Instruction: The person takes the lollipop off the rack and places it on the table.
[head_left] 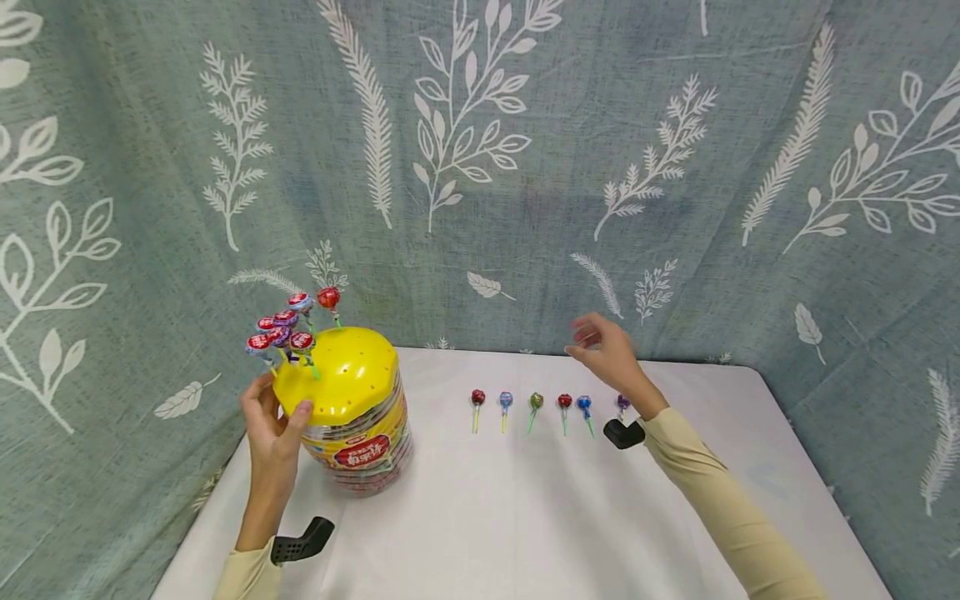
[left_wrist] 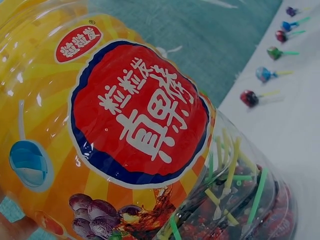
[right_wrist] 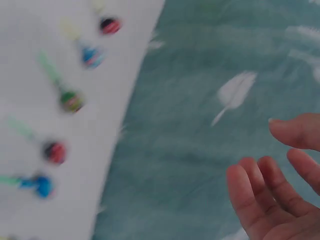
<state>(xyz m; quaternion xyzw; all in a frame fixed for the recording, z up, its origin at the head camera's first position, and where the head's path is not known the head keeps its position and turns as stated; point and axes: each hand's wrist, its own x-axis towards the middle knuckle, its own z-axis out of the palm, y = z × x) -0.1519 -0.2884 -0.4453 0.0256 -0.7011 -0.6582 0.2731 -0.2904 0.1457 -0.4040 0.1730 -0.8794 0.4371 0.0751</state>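
Observation:
A clear plastic jar with a yellow lid stands tilted at the left of the table, its label filling the left wrist view. Several wrapped lollipops stick up from holes in the lid. My left hand grips the jar at the lid's left edge, thumb in front and fingers partly hidden behind. My right hand hovers over the table's back edge, fingers loosely bent and apart, holding nothing. Below and left of it lies a row of lollipops, among them a green one and a blue one.
The row continues left to a dark red lollipop and right to a purple one, partly behind the right wrist's black camera mount. More lollipops with green and yellow sticks lie inside the jar. A leaf-patterned curtain hangs behind the white table.

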